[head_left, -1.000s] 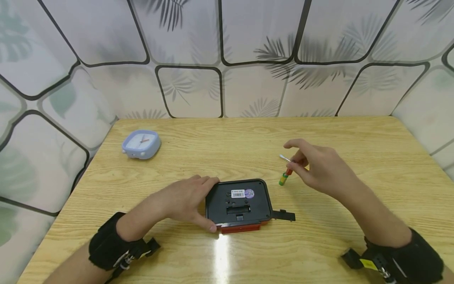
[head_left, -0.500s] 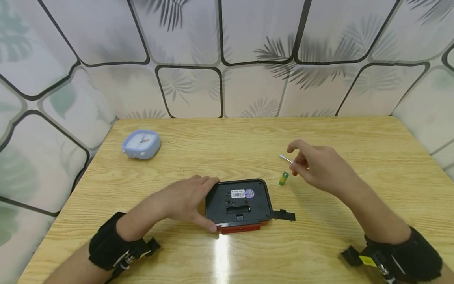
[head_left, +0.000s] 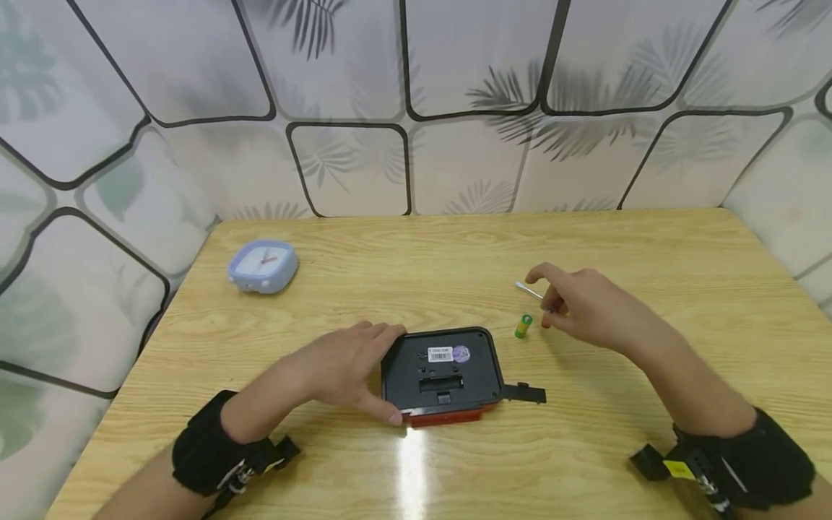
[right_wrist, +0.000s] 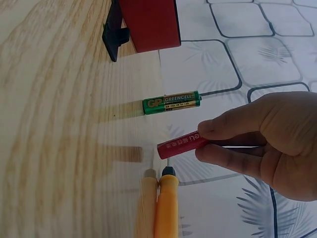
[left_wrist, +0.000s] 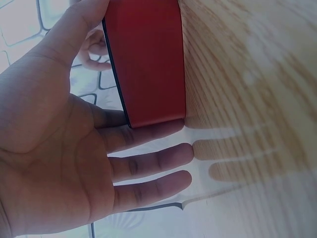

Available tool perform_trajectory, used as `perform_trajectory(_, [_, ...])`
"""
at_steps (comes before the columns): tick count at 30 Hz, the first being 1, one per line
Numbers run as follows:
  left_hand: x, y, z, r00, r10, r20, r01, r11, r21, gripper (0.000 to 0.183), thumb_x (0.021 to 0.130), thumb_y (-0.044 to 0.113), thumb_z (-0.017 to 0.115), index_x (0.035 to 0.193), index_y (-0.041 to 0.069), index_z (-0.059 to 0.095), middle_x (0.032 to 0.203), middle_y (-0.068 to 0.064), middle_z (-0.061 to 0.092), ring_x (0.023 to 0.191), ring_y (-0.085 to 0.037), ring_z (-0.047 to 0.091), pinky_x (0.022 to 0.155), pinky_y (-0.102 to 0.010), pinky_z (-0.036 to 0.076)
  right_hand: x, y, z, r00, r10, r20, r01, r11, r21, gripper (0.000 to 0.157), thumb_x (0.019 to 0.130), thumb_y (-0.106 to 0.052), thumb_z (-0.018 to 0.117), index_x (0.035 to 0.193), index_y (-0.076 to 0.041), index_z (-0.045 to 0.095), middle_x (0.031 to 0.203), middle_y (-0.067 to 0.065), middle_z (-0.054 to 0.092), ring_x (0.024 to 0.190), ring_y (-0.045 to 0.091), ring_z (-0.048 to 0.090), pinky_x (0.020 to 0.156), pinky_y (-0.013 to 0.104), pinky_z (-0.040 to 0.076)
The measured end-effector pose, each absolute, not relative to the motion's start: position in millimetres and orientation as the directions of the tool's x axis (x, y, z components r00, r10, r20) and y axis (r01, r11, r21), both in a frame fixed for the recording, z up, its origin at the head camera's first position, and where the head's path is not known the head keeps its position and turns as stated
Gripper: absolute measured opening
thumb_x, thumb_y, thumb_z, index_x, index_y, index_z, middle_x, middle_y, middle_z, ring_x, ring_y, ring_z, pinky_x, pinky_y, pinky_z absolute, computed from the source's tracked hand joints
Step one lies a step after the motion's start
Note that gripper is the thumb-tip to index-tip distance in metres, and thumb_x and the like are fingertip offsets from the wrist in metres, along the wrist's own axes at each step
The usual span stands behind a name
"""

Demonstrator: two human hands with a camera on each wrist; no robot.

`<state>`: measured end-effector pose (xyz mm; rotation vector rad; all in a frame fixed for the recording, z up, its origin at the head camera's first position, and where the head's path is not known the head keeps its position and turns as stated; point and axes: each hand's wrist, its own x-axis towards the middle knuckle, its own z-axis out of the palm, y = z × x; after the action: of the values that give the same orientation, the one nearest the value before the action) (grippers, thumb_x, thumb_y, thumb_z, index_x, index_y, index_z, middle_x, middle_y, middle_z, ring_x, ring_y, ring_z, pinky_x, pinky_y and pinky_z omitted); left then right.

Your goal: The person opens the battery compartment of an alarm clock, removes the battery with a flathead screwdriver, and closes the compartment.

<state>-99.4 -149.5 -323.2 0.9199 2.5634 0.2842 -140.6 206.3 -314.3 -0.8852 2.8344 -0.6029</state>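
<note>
My left hand (head_left: 351, 365) grips the left end of a red device with a black back (head_left: 403, 397), thumb at its near corner and fingers at its far corner. It lies back up, its battery slot (head_left: 440, 383) uncovered. My right hand (head_left: 591, 307) pinches a red battery (right_wrist: 181, 145) upright between thumb and fingers, its lower end just above the table; the head view mostly hides it. Left of that hand, a green AA battery (right_wrist: 171, 102) stands upright. A screwdriver with an orange handle (right_wrist: 167, 206) lies behind the right hand, only its shaft (head_left: 528, 290) showing in the head view.
A light blue alarm clock (head_left: 263, 266) stands at the back left of the wooden table (head_left: 416, 267). A thin black strip (head_left: 525, 393), probably the slot's cover, sticks out from the device's right side. A patterned cloth wall (head_left: 455, 166) rises behind the table.
My right hand has drawn the red battery to the right, away from the standing green battery. My left hand and the red device have stayed in place; the head view has shifted slightly.
</note>
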Motion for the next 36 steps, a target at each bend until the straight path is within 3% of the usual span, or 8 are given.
perform_trajectory(11, [-103.0, -145.5, -322.7, -0.699, 0.653, -0.291, 0.576, 0.755, 0.312, 0.118, 0.068, 0.071, 0.078, 0.152, 0.002, 0.033, 0.144, -0.013, 0.052, 0.126, -0.029, 0.053, 0.106, -0.045, 0.046, -145.9, 212.3, -317.1, -0.821, -0.569, -0.043, -0.507, 0.762, -0.403, 0.043, 0.083, 0.005, 0.073, 0.123, -0.003, 0.057, 0.085, 0.0, 0.072, 0.073, 0.009, 0.064, 0.065, 0.03, 0.054])
perform_trajectory(19, [-101.5, -149.6, -324.0, -0.699, 0.646, -0.308, 0.561, 0.761, 0.325, 0.119, 0.068, 0.071, 0.078, 0.153, 0.002, 0.032, 0.146, -0.012, 0.051, 0.127, -0.029, 0.052, 0.107, -0.046, 0.045, -144.8, 208.4, -318.9, -0.809, -0.587, -0.042, -0.534, 0.763, -0.365, 0.044, 0.083, -0.002, 0.079, 0.123, -0.002, 0.061, 0.088, 0.0, 0.072, 0.075, 0.01, 0.064, 0.068, 0.031, 0.055])
perform_trajectory(23, [-100.5, -150.7, -324.6, -0.699, 0.648, -0.303, 0.559, 0.759, 0.333, 0.119, 0.068, 0.071, 0.079, 0.152, 0.001, 0.032, 0.144, -0.013, 0.052, 0.126, -0.03, 0.052, 0.107, -0.046, 0.045, -139.9, 207.1, -312.5, -0.828, -0.561, 0.026, -0.543, 0.789, -0.288, 0.04, 0.084, -0.013, 0.08, 0.12, -0.005, 0.065, 0.096, 0.004, 0.071, 0.086, 0.019, 0.065, 0.075, 0.04, 0.055])
perform_trajectory(26, [-99.8, -150.9, -325.4, -0.702, 0.647, -0.298, 0.558, 0.759, 0.335, 0.118, 0.068, 0.07, 0.079, 0.152, 0.001, 0.033, 0.144, -0.013, 0.053, 0.126, -0.03, 0.052, 0.108, -0.046, 0.045, -134.0, 204.2, -306.3, -0.819, -0.554, 0.148, -0.574, 0.788, -0.222, 0.028, 0.085, -0.019, 0.08, 0.108, -0.008, 0.071, 0.095, 0.004, 0.071, 0.09, 0.023, 0.065, 0.075, 0.042, 0.054])
perform_trajectory(29, [-99.5, -150.6, -325.6, -0.704, 0.646, -0.294, 0.559, 0.76, 0.332, 0.118, 0.068, 0.07, 0.08, 0.152, 0.001, 0.033, 0.143, -0.013, 0.054, 0.125, -0.029, 0.053, 0.107, -0.046, 0.045, -127.2, 199.3, -300.5, -0.776, -0.586, 0.231, -0.627, 0.756, -0.189, 0.013, 0.085, -0.019, 0.079, 0.095, -0.012, 0.073, 0.082, -0.004, 0.068, 0.078, 0.014, 0.063, 0.067, 0.034, 0.053])
perform_trajectory(32, [-99.7, -150.0, -325.0, -0.703, 0.649, -0.29, 0.564, 0.757, 0.329, 0.117, 0.068, 0.069, 0.08, 0.151, 0.001, 0.034, 0.14, -0.013, 0.055, 0.124, -0.029, 0.054, 0.106, -0.046, 0.046, -120.1, 194.6, -295.8, -0.73, -0.642, 0.234, -0.682, 0.708, -0.186, 0.005, 0.087, -0.016, 0.077, 0.088, -0.017, 0.073, 0.074, -0.013, 0.062, 0.067, 0.003, 0.054, 0.06, 0.026, 0.048])
perform_trajectory(36, [-100.2, -149.3, -324.1, -0.701, 0.652, -0.29, 0.566, 0.755, 0.33, 0.116, 0.068, 0.069, 0.08, 0.151, 0.002, 0.034, 0.14, -0.013, 0.055, 0.124, -0.029, 0.054, 0.106, -0.046, 0.046, -113.3, 189.8, -295.1, -0.672, -0.72, 0.173, -0.739, 0.635, -0.226, 0.008, 0.088, -0.012, 0.075, 0.086, -0.019, 0.073, 0.075, -0.016, 0.061, 0.064, -0.004, 0.048, 0.057, 0.021, 0.046])
